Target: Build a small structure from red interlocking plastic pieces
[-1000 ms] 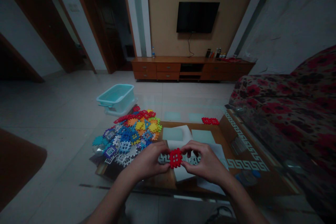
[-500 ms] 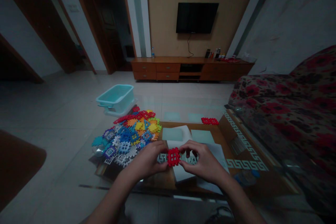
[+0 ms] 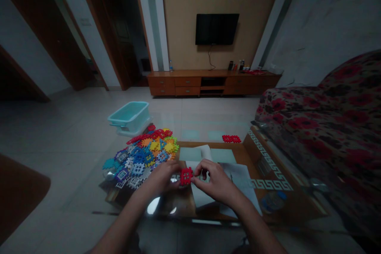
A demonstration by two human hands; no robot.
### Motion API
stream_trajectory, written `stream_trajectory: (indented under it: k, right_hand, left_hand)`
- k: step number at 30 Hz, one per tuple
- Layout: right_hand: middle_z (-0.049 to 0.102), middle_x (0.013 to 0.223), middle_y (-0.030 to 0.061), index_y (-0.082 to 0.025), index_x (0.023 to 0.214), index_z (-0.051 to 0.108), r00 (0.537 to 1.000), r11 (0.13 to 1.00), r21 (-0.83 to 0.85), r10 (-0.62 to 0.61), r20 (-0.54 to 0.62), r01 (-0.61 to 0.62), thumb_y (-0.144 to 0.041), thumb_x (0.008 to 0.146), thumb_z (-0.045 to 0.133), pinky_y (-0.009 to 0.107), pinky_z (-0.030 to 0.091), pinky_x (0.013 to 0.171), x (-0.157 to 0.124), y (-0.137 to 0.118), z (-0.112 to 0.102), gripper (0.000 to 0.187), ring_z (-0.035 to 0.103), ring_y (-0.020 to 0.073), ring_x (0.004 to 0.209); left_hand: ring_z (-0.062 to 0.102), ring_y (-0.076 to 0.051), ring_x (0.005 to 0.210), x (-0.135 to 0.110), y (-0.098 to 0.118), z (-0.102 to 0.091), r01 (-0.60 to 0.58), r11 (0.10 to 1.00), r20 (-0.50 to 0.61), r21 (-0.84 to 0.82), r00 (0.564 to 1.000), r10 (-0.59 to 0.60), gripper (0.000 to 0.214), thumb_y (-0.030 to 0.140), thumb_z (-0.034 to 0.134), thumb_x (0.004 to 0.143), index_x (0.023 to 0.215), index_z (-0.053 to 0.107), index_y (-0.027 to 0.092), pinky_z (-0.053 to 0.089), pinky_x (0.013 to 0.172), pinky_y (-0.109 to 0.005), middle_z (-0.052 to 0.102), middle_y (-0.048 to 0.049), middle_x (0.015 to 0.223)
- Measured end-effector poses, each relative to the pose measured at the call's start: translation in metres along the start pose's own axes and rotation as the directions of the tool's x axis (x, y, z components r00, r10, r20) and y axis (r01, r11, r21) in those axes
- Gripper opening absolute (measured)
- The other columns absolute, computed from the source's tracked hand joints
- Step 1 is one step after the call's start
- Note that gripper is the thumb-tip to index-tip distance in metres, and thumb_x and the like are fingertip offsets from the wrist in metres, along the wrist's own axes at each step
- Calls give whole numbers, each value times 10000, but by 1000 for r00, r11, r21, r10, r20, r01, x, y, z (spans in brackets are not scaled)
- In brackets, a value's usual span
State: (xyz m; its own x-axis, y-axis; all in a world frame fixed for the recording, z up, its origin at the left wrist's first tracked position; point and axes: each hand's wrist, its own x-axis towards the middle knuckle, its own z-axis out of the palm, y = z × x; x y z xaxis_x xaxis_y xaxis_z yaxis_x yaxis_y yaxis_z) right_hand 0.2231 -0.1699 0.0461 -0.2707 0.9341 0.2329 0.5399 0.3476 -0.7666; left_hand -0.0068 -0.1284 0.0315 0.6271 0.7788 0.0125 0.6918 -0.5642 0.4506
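Observation:
Between my two hands, above the glass table, is a red plastic building piece with toothed edges and square window holes. My left hand pinches its left side. On the right edge, the thumb and fingertips of my right hand are closed on the same piece. Whether it is one piece or several joined is hard to tell. A mixed heap of interlocking pieces in white, blue, purple, yellow, orange and red lies left of my hands. Farther back on the right lies a joined red strip.
A turquoise plastic tub stands behind the heap. Under the table's glass are white papers and a bottle with a blue cap. A flowered sofa borders the right, and a low wooden cabinet stands by the far wall.
Both hands and the red piece have shifted slightly left in the picture, and the piece is turned a little. The view has tilted up a little; both hands keep their hold.

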Motion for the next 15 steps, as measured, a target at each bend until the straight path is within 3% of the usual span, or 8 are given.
stream_trajectory:
  k: [2, 4, 7, 10, 12, 15]
  right_hand:
    - [654, 726, -1, -186, 687, 636, 996, 1000, 18, 3, 93, -4, -172, 770, 685, 240, 440, 629, -5, -5, 8, 97, 601, 140, 683]
    - [630, 613, -25, -196, 620, 635, 957, 999, 14, 45, 286, -51, -206, 744, 703, 218, 396, 524, -14, -10, 19, 141, 580, 125, 565]
    - [621, 533, -24, -211, 586, 664, 809, 976, -177, 205, 550, -127, -304, 625, 815, 222, 354, 413, -27, -16, 35, 181, 547, 139, 440]
    - [745, 738, 69, -194, 771, 765, 672, 904, -426, 339, 658, -39, -423, 579, 852, 285, 511, 510, -33, -24, 47, 311, 690, 247, 604]
    - [766, 951, 161, -138, 1006, 769, 653, 852, -523, 381, 655, 28, -402, 659, 796, 376, 585, 686, -32, -27, 58, 436, 735, 335, 824]
    - [735, 1069, 236, -82, 1116, 735, 689, 770, -636, 434, 580, 51, -258, 778, 693, 486, 568, 830, -28, -24, 84, 384, 709, 392, 982]
  left_hand:
    - [645, -240, 977, 3, -3, 5, 1, 1000, 14, 16, 1000, -1, 257, 272, 675, 781, 1020, 687, 180, 491, 826, -329, 691, -84, 1029]
    - [649, -238, 970, 8, -6, 9, -7, 1000, 29, 26, 1000, 6, 252, 265, 668, 777, 1012, 690, 176, 492, 824, -323, 701, -80, 1014]
    - [656, -226, 953, 22, -5, 14, -12, 999, 58, 53, 998, 9, 235, 278, 659, 783, 1000, 701, 196, 491, 804, -300, 713, -68, 1005]
    - [666, -211, 898, 47, 0, 19, 14, 992, 122, 128, 992, -30, 249, 297, 670, 770, 1001, 717, 215, 484, 762, -275, 723, -68, 1007]
    - [667, -215, 894, 70, 4, 23, 14, 983, 150, 182, 988, -41, 286, 322, 677, 758, 1021, 720, 216, 482, 744, -271, 724, -77, 1037]
    - [666, -225, 904, 111, 6, 31, -12, 980, 175, 199, 984, -23, 312, 320, 709, 703, 998, 737, 222, 478, 746, -273, 735, -65, 1005]
